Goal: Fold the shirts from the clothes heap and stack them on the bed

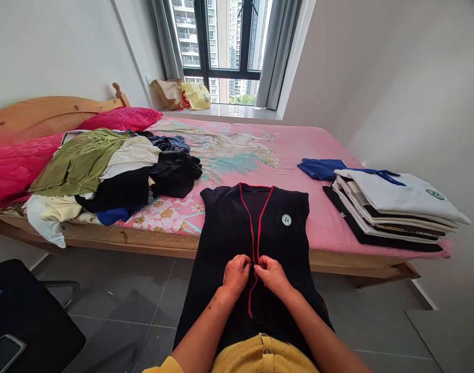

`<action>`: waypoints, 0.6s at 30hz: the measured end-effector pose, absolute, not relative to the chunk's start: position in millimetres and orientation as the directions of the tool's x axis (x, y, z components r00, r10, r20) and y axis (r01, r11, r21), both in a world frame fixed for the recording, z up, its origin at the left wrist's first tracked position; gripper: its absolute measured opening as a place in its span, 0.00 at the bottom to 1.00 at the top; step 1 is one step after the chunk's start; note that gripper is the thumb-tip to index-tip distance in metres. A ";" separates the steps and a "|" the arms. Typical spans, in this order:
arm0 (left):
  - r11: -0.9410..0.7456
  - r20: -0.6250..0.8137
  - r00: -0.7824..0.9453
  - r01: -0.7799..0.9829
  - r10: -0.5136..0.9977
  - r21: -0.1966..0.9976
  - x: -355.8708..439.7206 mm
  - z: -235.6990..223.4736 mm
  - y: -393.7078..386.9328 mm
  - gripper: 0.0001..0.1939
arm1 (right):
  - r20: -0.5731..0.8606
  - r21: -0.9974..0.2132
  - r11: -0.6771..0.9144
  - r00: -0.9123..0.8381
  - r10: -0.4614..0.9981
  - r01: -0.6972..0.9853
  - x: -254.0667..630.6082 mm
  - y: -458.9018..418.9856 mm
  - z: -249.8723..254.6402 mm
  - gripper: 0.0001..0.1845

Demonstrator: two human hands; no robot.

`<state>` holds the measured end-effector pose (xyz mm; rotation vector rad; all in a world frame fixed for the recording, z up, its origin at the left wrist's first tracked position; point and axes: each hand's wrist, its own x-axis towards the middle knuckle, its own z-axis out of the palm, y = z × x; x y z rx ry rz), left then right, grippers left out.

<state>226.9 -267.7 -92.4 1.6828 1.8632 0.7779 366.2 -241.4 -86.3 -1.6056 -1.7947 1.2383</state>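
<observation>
A black V-neck vest [225, 223] with red trim down its front lies over the bed's edge, its lower part hanging toward my body. On one side of its chest is a round white-and-green badge [286, 220]. My left hand [237, 273] pinches the vest's front edge, left of the red trim. Just across from it, my right hand [271, 273] pinches the other front edge at the trim. The two hands are close together, a small gap between the fingertips. Whether a button sits in the fingers is too small to tell. Below them the red trim dangles loosely.
A loose clothes heap [135, 160] lies on the left of the bed [295, 140]. At right sits a folded clothes stack [392, 207] beside a blue garment [322, 168]. A black chair [30, 316] with a phone [5, 355] stands at lower left. Bags [196, 97] rest on the windowsill.
</observation>
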 end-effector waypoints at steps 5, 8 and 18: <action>0.055 0.026 -0.120 0.625 0.992 0.778 226.1 -96.7 -265.6 0.08 | -0.092 -0.674 0.131 -0.259 0.961 0.727 364.1 -241.6 -89.8 0.06; 0.045 0.028 -0.117 0.580 0.993 0.814 223.4 -98.5 -264.7 0.07 | -0.097 -0.709 0.109 -0.249 0.964 0.697 365.1 -242.7 -92.2 0.07; 0.022 0.039 -0.139 0.415 0.990 0.910 218.9 -98.8 -265.3 0.07 | -0.040 -0.685 0.096 -0.169 0.985 0.722 380.7 -244.1 -83.7 0.07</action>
